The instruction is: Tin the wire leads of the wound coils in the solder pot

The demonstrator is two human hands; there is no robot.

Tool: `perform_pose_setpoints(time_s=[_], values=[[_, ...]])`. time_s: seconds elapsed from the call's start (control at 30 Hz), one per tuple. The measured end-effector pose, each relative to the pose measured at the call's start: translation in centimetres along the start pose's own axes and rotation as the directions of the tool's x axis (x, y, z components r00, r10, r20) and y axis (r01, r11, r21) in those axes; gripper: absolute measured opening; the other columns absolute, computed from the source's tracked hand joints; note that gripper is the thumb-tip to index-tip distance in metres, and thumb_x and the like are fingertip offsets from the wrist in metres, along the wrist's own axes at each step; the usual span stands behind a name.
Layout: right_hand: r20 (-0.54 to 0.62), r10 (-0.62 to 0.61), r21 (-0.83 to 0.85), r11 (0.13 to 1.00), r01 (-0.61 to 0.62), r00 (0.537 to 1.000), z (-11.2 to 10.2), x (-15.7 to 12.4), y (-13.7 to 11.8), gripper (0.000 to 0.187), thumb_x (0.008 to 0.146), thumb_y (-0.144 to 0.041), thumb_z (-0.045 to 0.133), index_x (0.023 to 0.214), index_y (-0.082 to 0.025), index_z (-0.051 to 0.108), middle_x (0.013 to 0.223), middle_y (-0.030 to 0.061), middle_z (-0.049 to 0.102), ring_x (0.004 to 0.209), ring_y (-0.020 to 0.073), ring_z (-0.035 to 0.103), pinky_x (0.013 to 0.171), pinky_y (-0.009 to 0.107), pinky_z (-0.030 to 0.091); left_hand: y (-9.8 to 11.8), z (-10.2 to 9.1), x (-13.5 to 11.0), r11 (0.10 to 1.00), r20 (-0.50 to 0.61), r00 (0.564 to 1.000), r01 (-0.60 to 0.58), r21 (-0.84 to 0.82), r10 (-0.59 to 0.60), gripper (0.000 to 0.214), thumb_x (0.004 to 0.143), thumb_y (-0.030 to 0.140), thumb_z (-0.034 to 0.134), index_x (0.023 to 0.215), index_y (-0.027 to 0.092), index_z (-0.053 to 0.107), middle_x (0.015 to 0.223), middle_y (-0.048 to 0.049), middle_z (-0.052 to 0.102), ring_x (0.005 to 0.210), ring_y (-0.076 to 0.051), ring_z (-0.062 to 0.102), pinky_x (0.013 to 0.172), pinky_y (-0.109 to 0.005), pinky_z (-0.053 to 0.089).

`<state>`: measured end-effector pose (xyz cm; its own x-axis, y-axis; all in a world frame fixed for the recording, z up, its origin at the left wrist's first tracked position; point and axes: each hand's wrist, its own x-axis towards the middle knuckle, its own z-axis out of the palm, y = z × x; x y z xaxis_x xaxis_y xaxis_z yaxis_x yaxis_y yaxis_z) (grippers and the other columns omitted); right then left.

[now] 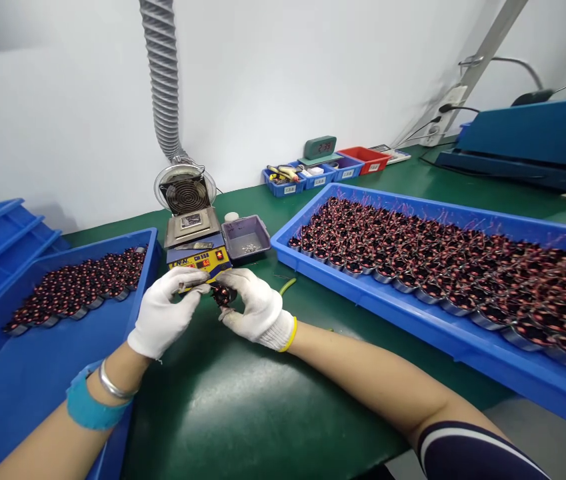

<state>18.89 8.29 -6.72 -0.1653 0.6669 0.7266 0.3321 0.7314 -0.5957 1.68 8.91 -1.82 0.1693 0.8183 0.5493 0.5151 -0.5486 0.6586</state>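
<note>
In the head view, my right hand (255, 308), in a white knit glove, holds a small wound motor stator (223, 294) with dark parts and copper windings. My left hand (167, 310), also gloved, has its fingertips pinched together just left of the stator. What lies between those fingers is too small to make out. Right behind both hands stands a yellow-fronted machine (201, 262) marked CM 558 with a lit red display. The gloves hide part of its front and much of the stator.
At right, a long blue tray (363, 293) holds many stators with upright red wires. Another blue tray (137, 307) at left holds stators without long wires showing. A small grey bin (247, 230), an extraction hose (160, 73), tool boxes (290, 187) and a clock (319, 147) stand behind.
</note>
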Motion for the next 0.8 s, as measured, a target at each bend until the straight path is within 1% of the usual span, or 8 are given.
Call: perform_pose_setpoints(time_s=[0.13, 0.2, 0.3, 0.43, 0.5, 0.63, 0.7, 0.8], values=[[-0.015, 0.035, 0.001, 0.999, -0.035, 0.999, -0.3, 0.1, 0.1, 0.050, 0.062, -0.020, 0.062, 0.110, -0.020, 0.053, 0.110, 0.0067, 0.059, 0.098, 0.0192, 0.059, 0.084, 0.030, 0.050, 0.0, -0.5, 0.4, 0.894, -0.003, 0.953, 0.283, -0.346, -0.303, 0.017, 0.065, 0.027, 0.069, 0.079, 0.018, 0.066, 0.083, -0.0040, 0.067, 0.081, -0.020, 0.063, 0.077, -0.033, 0.051], [-0.022, 0.060, 0.003, 0.998, -0.060, 0.998, -0.4, 0.2, 0.2, 0.048, 0.062, -0.021, 0.062, 0.110, -0.020, 0.053, 0.109, 0.0065, 0.059, 0.095, 0.0187, 0.060, 0.081, 0.030, 0.050, -0.1, -0.9, 0.7, 0.790, -0.003, 0.929, 0.314, -0.526, -0.371, 0.017, 0.065, 0.031, 0.067, 0.076, 0.017, 0.064, 0.080, -0.0038, 0.065, 0.078, -0.019, 0.063, 0.072, -0.033, 0.052], [-0.027, 0.063, 0.011, 0.998, -0.062, 0.998, -0.5, 0.2, 0.2, 0.048, 0.062, -0.020, 0.061, 0.109, -0.019, 0.053, 0.108, 0.0072, 0.059, 0.092, 0.0188, 0.061, 0.080, 0.031, 0.050, 0.2, -1.0, 0.8, 0.775, -0.029, 0.928, 0.293, -0.561, -0.371, 0.019, 0.064, 0.032, 0.068, 0.075, 0.017, 0.064, 0.079, -0.0040, 0.065, 0.076, -0.018, 0.062, 0.070, -0.030, 0.052], [-0.016, 0.034, 0.063, 0.997, -0.033, 0.999, -0.4, 0.2, -0.3, 0.046, 0.062, -0.019, 0.062, 0.107, -0.020, 0.053, 0.109, 0.0068, 0.059, 0.099, 0.0187, 0.059, 0.087, 0.030, 0.048, 1.3, -0.1, 0.2, 0.901, 0.096, 0.931, 0.365, -0.234, -0.352, 0.034, 0.058, 0.026, 0.076, 0.088, 0.017, 0.065, 0.087, -0.0041, 0.067, 0.080, -0.019, 0.062, 0.071, -0.028, 0.050], [-0.001, 0.031, 0.102, 0.994, -0.031, 1.000, -0.5, 0.2, -0.7, 0.045, 0.062, -0.020, 0.063, 0.106, -0.020, 0.054, 0.108, 0.0068, 0.060, 0.099, 0.0184, 0.059, 0.087, 0.029, 0.048, 1.8, 0.3, -0.2, 0.924, 0.155, 0.928, 0.359, -0.129, -0.339, 0.024, 0.063, 0.030, 0.073, 0.082, 0.017, 0.065, 0.080, -0.0026, 0.066, 0.075, -0.017, 0.061, 0.067, -0.027, 0.049], [0.035, 0.083, 0.147, 0.985, -0.087, 0.996, -0.8, 0.4, -1.7, 0.041, 0.061, -0.021, 0.063, 0.102, -0.018, 0.057, 0.101, 0.0059, 0.062, 0.091, 0.0180, 0.062, 0.080, 0.029, 0.050, 1.8, 0.0, -0.6, 0.879, 0.145, 0.930, 0.367, -0.303, -0.338, 0.013, 0.068, 0.028, 0.068, 0.069, 0.017, 0.062, 0.061, 0.0007, 0.059, 0.056, -0.012, 0.054, 0.053, -0.023, 0.045], [0.026, 0.127, 0.157, 0.979, -0.130, 0.992, -0.8, 0.5, -2.1, 0.041, 0.061, -0.021, 0.063, 0.101, -0.017, 0.057, 0.097, 0.0048, 0.063, 0.087, 0.0172, 0.063, 0.078, 0.028, 0.051, 1.5, -0.5, -0.3, 0.812, 0.054, 0.930, 0.344, -0.472, -0.363, 0.013, 0.065, 0.025, 0.069, 0.070, 0.017, 0.061, 0.058, 0.0020, 0.056, 0.048, -0.010, 0.050, 0.045, -0.021, 0.040], [-0.005, 0.213, 0.178, 0.962, -0.209, 0.977, -0.5, 0.7, -2.6, 0.039, 0.060, -0.021, 0.063, 0.098, -0.017, 0.058, 0.095, 0.0034, 0.064, 0.081, 0.0154, 0.063, 0.074, 0.026, 0.052, 1.1, -1.2, 0.6, 0.696, -0.118, 0.923, 0.187, -0.693, -0.365, 0.017, 0.065, 0.029, 0.065, 0.063, 0.018, 0.052, 0.050, 0.0051, 0.045, 0.039, -0.007, 0.039, 0.039, -0.021, 0.033]])
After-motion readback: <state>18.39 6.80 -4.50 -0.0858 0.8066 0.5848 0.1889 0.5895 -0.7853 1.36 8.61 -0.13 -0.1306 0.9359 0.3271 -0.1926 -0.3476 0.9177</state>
